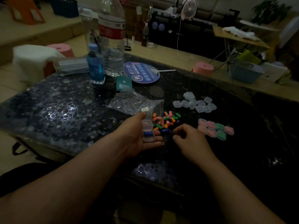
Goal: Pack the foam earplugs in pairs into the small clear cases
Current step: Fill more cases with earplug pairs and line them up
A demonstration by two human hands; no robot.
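An open case [148, 130], small and clear, lies across the fingers of the person's left grip [142, 138], a bare hand turned palm up just above the bench [53, 113]. The thumb stands against the raised lid, so this grip is closed on the case. One blue earplug [146, 134] sits inside, with room for its partner.

Just right of it the right grip [191, 139] hovers at the near edge of the loose earplugs [166, 121], a small heap of pink, orange, green, blue and purple foam pieces on the bench. Its fingertips are curled and drawn together, but the room is too dim to tell whether they pinch an earplug or hold nothing.

The step in hand looks like completing a blue pair. The next move would call for a second blue piece from the heap, dropped beside the first, then the lid pressed shut.

Right of the heap, the filled cases [215, 129] stand in two neat rows, closed, showing pink or green foam inside. Behind them, a loose cluster of empty cases [197, 103] waits.

Farther back lie a crumpled clear plastic bag [135, 102], a teal packet [123, 84], a round blue hand fan [142, 71], a small blue bottle [96, 67] and a large water bottle [112, 46].
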